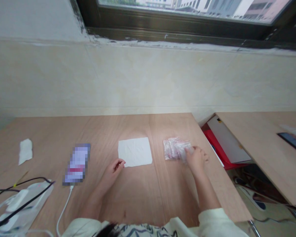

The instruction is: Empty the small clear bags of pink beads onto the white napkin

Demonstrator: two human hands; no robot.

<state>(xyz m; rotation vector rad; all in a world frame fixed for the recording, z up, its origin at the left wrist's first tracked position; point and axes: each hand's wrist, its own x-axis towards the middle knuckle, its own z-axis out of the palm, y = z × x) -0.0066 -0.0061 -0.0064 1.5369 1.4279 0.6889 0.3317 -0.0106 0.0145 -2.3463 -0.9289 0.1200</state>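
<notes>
A flat white tissue (135, 152) lies on the wooden table, with faint creases across it. My left hand (114, 168) rests at its lower left corner, fingers curled inward and the fingertips at the tissue's edge. Nothing shows between those fingers. To the right, several small clear zip bags (172, 148) with reddish seal lines lie overlapped in a loose pile. My right hand (196, 158) is over the pile's right end, its thumb and fingers closed on a clear zip bag (184, 147). What the bags hold is too small to make out.
A phone (77, 164) with a blurred screen lies left, on a white charging cable (64, 207). Beyond it are a folded tissue (26, 151) and a white power strip (27, 204) with black cables. Past a gap on the right stands another table (266, 141).
</notes>
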